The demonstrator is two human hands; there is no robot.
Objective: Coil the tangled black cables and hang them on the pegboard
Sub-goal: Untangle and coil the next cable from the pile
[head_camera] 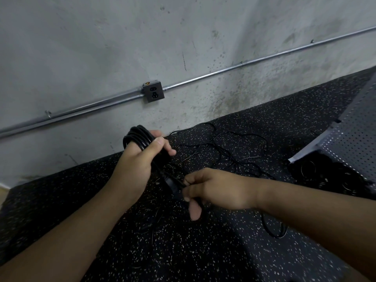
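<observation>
Left hand (140,159): closed around coiled black cable (138,137).
Right hand (213,190): pinching the cable's plug (173,185).
Floor: loose cables (234,151) tangled.

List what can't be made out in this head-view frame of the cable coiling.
- Coiled cable: loop count unclear; left hand covers most of it.
- Plug end: type unreadable, dark and partly hidden in right hand.
- Loose cables on floor: number indistinguishable, thin against speckled mat.
- Pegboard: cut off by right edge; hooks not visible.
</observation>
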